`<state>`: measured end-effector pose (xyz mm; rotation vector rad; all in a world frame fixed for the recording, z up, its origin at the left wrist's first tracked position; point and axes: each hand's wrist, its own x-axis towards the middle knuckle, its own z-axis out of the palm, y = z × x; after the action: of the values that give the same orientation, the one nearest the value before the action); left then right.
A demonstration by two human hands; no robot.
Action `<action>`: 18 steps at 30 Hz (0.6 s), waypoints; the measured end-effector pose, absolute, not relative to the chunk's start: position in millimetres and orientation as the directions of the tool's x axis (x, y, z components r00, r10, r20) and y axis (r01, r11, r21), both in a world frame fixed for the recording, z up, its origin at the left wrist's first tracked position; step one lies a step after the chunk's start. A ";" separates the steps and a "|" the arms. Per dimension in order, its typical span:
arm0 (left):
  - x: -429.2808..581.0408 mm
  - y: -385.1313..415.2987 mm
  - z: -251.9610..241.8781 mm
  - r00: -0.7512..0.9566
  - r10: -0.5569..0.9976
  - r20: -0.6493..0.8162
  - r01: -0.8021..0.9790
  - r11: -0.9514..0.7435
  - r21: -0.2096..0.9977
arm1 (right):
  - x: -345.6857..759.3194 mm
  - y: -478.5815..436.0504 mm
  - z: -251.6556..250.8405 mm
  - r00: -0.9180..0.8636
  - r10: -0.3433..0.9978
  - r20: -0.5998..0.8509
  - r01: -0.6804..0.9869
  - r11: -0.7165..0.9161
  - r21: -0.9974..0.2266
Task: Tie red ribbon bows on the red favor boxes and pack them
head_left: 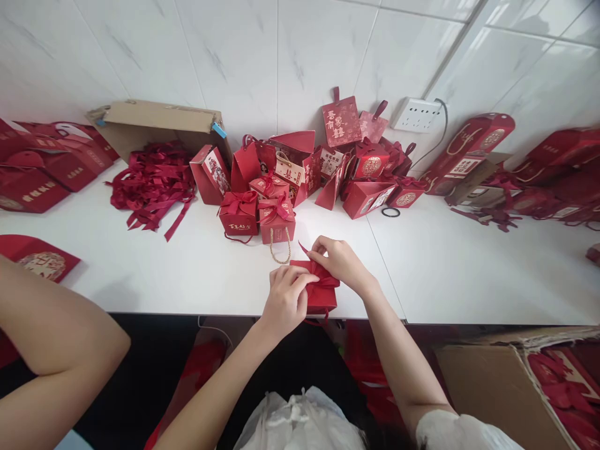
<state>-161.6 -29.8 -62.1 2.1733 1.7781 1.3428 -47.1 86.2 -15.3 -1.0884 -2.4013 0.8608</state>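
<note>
A small red gift box (321,300) stands at the table's front edge, with a red ribbon (323,275) across its top. My left hand (287,297) lies against the box's left side, thumb and forefinger closed on the ribbon near the middle of the lid. On the far right side of the lid, my right hand (338,259) pinches the ribbon, and a pointed ribbon end sticks up to the left of its fingertips. The knot is partly hidden by my fingers. Just behind are two red boxes with bows (239,215), one with a gold cord handle (280,259).
A heap of red ribbons (152,181) spills from a cardboard box (162,119). More red boxes (370,162) line the wall below a power strip (416,115). Another person's arm (60,337) is at the left. A carton (497,381) stands lower right.
</note>
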 end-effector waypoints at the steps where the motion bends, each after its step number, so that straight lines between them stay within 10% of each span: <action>1: -162.0 -29.3 -61.8 -0.017 0.815 0.580 0.781 -0.351 0.516 | -41.3 85.2 -15.2 -0.608 0.789 0.086 0.547 0.495 -0.676; 10: -162.4 -28.8 -61.6 -0.015 0.819 0.574 0.761 -0.363 0.537 | 11.7 77.3 -21.3 -0.427 0.896 -0.124 0.601 0.178 -0.779; 18: -163.3 -29.1 -62.7 0.025 0.837 0.547 0.767 -0.367 0.526 | -28.3 99.5 -36.8 -0.509 0.860 0.028 0.304 0.210 -0.929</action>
<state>-163.3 -29.1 -62.7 2.1877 1.7165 1.2720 -28.3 99.5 -36.8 -1.0756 -1.9287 1.2871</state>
